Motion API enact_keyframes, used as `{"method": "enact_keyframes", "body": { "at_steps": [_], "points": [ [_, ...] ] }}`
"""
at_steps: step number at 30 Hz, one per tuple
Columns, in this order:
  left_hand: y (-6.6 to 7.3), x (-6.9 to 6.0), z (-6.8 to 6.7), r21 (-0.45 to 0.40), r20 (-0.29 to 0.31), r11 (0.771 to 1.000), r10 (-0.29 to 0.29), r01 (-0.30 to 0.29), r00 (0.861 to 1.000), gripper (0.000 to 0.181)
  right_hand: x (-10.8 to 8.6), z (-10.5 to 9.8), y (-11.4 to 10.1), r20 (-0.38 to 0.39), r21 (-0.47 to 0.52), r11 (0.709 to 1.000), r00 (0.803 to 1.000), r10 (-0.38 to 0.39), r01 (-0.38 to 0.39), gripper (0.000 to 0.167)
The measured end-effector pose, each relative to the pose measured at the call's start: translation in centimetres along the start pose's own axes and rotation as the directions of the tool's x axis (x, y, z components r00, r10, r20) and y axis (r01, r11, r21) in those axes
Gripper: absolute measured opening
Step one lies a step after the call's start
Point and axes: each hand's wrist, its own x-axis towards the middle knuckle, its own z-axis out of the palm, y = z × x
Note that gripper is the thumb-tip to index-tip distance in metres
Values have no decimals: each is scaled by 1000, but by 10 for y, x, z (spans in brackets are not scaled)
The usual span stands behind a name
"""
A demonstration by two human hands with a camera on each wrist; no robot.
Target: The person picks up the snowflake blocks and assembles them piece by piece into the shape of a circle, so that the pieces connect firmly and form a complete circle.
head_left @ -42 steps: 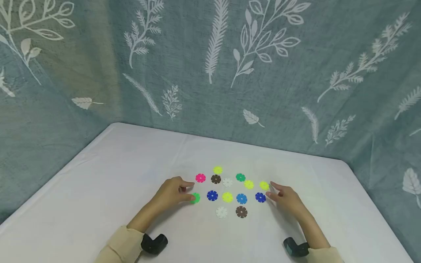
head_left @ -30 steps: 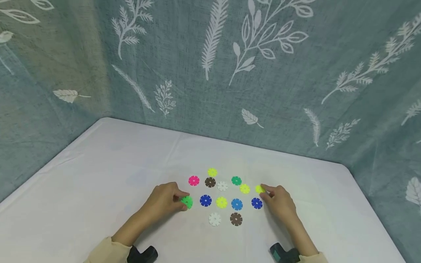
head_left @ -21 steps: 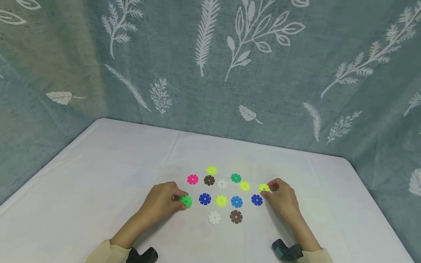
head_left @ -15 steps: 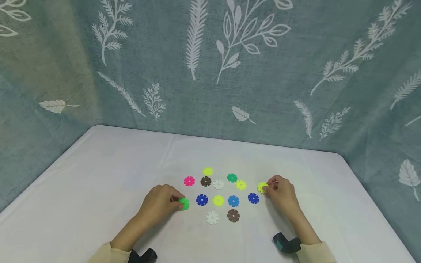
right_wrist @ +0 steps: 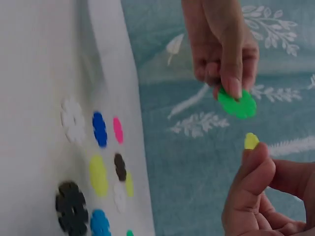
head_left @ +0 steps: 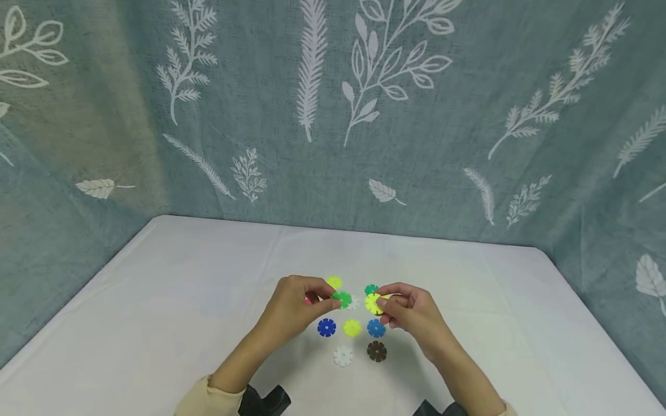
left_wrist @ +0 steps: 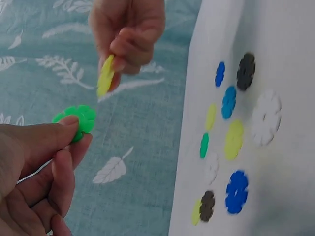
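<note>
My left hand [head_left: 296, 303] pinches a bright green notched plastic disc [head_left: 343, 299] between thumb and fingers, raised above the table. Facing it, my right hand [head_left: 411, 309] pinches a yellow notched disc [head_left: 372, 303] at about the same height. A small gap separates the two discs. The left wrist view shows the green disc [left_wrist: 81, 120] tilted, with the yellow disc [left_wrist: 105, 76] seen nearly edge-on. In the right wrist view the fingers cover most of the yellow disc [right_wrist: 251, 141].
Below the hands, several notched discs lie flat on the white table [head_left: 208, 300]: a dark blue disc [head_left: 326, 327], a yellow one [head_left: 352, 328], a light blue one [head_left: 376, 328], a white one [head_left: 343, 356] and a brown one [head_left: 377, 351]. A patterned curtain [head_left: 333, 190] hangs behind.
My left hand took hold of the green disc and my right hand the yellow one at the far right. Both discs have since been lifted and brought inward, close together.
</note>
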Motion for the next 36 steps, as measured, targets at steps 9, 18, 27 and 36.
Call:
{"method": "enact_keyframes", "body": {
  "at_steps": [9,18,27,36],
  "points": [
    [11,-3,2,19,10,997,79,-79,997,4,-7,12,-7,70,117,993,997,-23,14,37],
    [17,-11,12,184,-86,954,254,-235,963,6,-9,18,-7,64,88,996,998,-22,17,32],
    [3,-10,12,74,158,996,46,-58,986,10,2,19,14,69,-91,993,995,-74,80,22],
    [-13,-6,18,-205,218,972,-70,116,973,19,2,22,14,123,-118,984,986,-116,131,21]
  ]
}}
